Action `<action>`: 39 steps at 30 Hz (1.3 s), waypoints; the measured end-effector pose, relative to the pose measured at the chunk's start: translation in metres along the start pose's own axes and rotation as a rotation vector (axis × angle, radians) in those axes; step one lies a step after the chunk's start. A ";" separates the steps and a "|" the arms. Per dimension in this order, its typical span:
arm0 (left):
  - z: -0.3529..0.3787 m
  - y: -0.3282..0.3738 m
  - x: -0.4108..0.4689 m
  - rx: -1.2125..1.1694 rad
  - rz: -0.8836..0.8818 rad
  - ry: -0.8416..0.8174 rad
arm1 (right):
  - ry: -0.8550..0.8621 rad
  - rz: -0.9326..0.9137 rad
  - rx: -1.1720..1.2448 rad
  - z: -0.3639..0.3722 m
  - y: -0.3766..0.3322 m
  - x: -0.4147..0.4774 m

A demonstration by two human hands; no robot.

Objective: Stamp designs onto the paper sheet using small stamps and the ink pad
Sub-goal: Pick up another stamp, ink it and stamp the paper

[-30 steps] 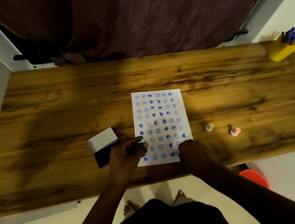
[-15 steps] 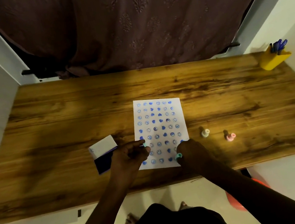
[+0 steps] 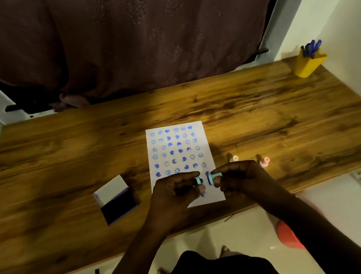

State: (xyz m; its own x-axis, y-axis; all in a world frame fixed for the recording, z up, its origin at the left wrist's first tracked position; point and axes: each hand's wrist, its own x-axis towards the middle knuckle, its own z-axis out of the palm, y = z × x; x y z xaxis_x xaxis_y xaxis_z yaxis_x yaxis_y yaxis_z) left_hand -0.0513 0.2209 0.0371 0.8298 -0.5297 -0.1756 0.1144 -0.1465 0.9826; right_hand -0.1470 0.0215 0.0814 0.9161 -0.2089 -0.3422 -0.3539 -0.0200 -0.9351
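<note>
Both hands are raised just above the near end of the paper, facing each other. The left hand [image 3: 174, 194] pinches a small teal piece [image 3: 198, 180] at its fingertips; it may be a stamp or a stamp's cap, too small to tell. The right hand [image 3: 238, 175] grips a teal stamp [image 3: 213, 177] on its side, its inked blue face turned toward the left hand. The two teal pieces sit just apart, nearly touching.

Under the hands lies the paper [image 3: 178, 151], lengthways on the bench [image 3: 58, 152]. It is covered in rows of blue smileys and hearts from the far edge down to the hands; the nearest rows are mostly hidden, though a blue mark shows below the left fingers and a bare strip at the near edge.

The ink pad [image 3: 117, 201] sits open to the left of the sheet, lid tipped back, dark pad exposed. Right of the sheet stand two more stamps, a pale one [image 3: 234, 158] and a pink one [image 3: 265, 161]. A yellow pen cup [image 3: 308, 64] stands at the far right corner.

The sheet looks nearly full, so this seems a late stage: either capping the teal stamp or readying it for one more print. If printing, the next move calls for turning the face down, dabbing it on the pad, then pressing squarely into a free spot without smudging the wet neighbours.
</note>
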 end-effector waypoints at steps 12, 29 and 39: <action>0.017 0.023 0.025 0.020 0.127 -0.106 | -0.021 -0.127 -0.003 -0.018 -0.010 0.010; 0.013 0.040 0.030 0.078 0.149 -0.079 | -0.148 0.021 -0.129 -0.023 -0.019 0.038; 0.019 0.034 0.034 0.081 0.056 0.074 | -0.050 -0.103 -0.413 -0.073 -0.029 0.054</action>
State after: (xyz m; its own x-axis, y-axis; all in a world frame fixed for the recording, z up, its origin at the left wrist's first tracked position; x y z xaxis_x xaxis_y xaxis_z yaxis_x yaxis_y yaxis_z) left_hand -0.0293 0.1816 0.0635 0.8722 -0.4759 -0.1129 0.0252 -0.1868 0.9821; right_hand -0.1006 -0.0605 0.0969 0.9551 -0.1375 -0.2624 -0.2962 -0.4299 -0.8529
